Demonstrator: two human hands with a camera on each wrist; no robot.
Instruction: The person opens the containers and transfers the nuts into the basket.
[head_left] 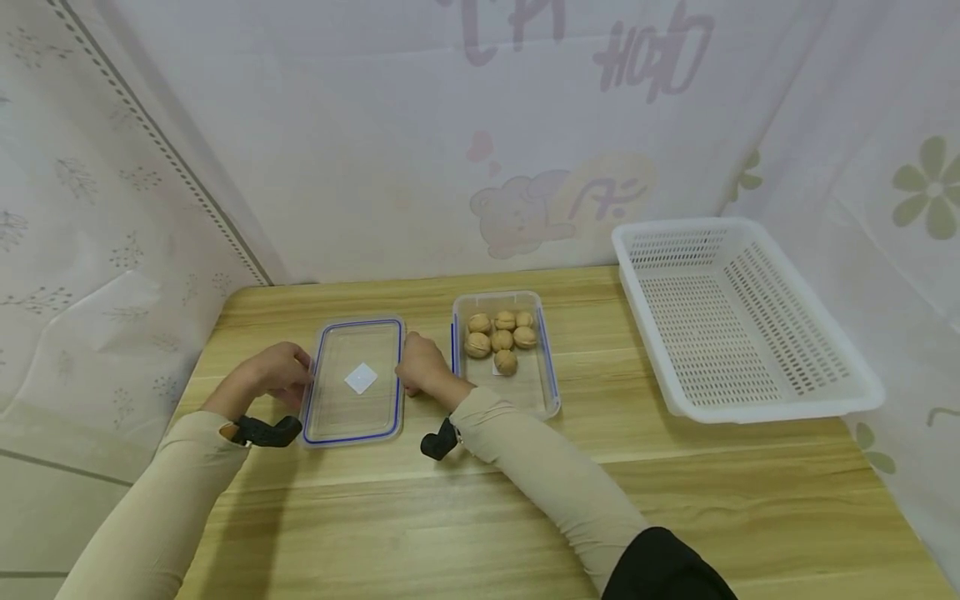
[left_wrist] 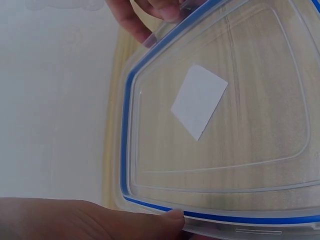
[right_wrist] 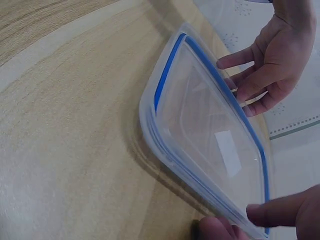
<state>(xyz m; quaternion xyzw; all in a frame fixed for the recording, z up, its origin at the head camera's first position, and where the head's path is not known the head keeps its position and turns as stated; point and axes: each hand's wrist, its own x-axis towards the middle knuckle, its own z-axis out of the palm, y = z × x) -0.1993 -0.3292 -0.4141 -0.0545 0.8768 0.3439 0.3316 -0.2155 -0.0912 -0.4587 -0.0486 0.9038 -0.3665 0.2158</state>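
A clear plastic lid (head_left: pixel 358 408) with a blue seal and a white square sticker (head_left: pixel 361 378) is held between the two hands, over the left part of the table. My left hand (head_left: pixel 281 372) grips its left edge; in the left wrist view the thumb (left_wrist: pixel 172 216) lies on the rim. At the opposite edge my right hand (head_left: pixel 424 367) pinches the lid, thumb on top and curled fingers below in the right wrist view. Just right of that hand stands a clear container (head_left: pixel 534 398) with several walnuts (head_left: pixel 502 340) inside, mostly toward its far end.
A large white perforated basket (head_left: pixel 776 408) stands at the table's right side. The wooden table (head_left: pixel 360 525) ends at the back against a printed white cloth (head_left: pixel 360 167), which also hangs along both sides.
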